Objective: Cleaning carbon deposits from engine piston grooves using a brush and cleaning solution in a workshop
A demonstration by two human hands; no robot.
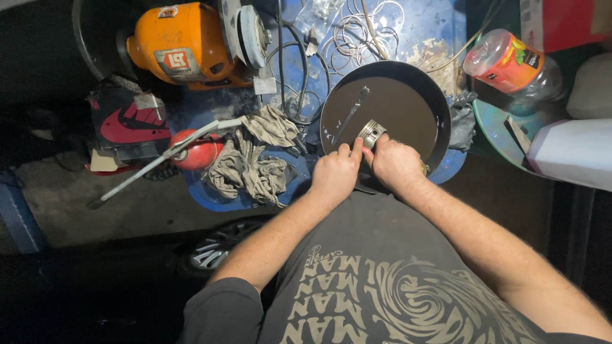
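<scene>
A round black pan (440,108) of dark liquid sits on a blue drum top (421,28). Over its near edge, both hands grip a metal piston (371,132). My left hand (335,173) holds it from the left, thumb pressed on its side. My right hand (395,162) closes on it from the right. A slim metal tool (352,113) lies in the liquid beyond the piston.
An orange bench grinder (191,44) stands at the back left, with cables and metal rings (357,35) beside it. A grey rag (255,162), a red can (201,151) with a long metal rod, a plastic bottle (510,64) and a white container (570,153) surround the pan.
</scene>
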